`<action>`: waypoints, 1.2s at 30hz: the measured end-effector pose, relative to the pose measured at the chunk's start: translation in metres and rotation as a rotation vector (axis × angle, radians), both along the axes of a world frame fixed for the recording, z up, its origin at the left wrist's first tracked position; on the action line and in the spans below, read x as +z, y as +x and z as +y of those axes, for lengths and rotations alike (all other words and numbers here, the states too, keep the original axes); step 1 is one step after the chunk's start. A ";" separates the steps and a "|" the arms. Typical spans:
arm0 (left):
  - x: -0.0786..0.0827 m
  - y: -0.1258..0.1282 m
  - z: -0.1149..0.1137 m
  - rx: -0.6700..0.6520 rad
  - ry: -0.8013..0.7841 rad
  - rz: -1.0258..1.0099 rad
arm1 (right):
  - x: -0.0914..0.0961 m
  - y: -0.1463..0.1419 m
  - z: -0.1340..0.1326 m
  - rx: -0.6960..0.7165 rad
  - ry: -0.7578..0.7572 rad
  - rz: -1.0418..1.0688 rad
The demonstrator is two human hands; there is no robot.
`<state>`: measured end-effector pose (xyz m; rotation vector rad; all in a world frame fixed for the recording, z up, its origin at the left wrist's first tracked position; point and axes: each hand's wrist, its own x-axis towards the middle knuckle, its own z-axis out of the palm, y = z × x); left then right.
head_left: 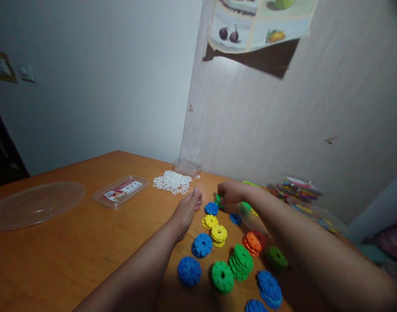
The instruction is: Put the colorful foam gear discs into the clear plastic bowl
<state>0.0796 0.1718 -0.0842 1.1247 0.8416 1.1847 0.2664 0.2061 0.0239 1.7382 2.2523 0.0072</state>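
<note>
My left hand (189, 208) rests on the wooden table (71, 247), fingers together and stretched forward, holding nothing I can see. My right hand (231, 191) is curled, fingers pinched on a green plastic disc (218, 199) at the far end of the pieces. Between my arms lie stacks of notched discs: blue (201, 245), yellow (219, 234), orange (253, 242) and green (241, 261). More blue discs (269, 289) sit near the front edge.
A pile of small white square pieces (172, 181) lies ahead, with a clear tub (187, 166) behind it. A clear lid with a label (120, 191) and a round clear lid (32, 204) lie to the left. Colourful items (299, 189) sit at the right by the wall.
</note>
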 end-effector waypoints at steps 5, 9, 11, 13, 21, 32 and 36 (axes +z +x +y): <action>-0.003 0.000 0.002 -0.003 -0.007 -0.002 | 0.024 0.026 -0.007 -0.029 0.107 0.068; -0.003 0.000 0.004 -0.001 -0.019 -0.013 | 0.039 0.061 -0.018 -0.107 0.170 0.075; -0.003 -0.001 0.004 0.000 -0.020 -0.016 | 0.039 0.078 -0.024 -0.157 0.176 0.072; -0.002 -0.001 0.004 0.001 -0.021 -0.015 | 0.033 0.093 -0.029 -0.202 0.166 0.069; -0.001 -0.002 0.004 -0.004 -0.025 0.005 | -0.005 0.100 -0.031 -0.234 0.072 0.063; 0.001 -0.002 0.001 0.002 -0.020 0.004 | 0.004 0.102 -0.028 -0.262 0.177 0.126; 0.002 -0.001 0.000 0.006 -0.017 0.003 | 0.019 0.078 -0.026 -0.201 0.211 0.132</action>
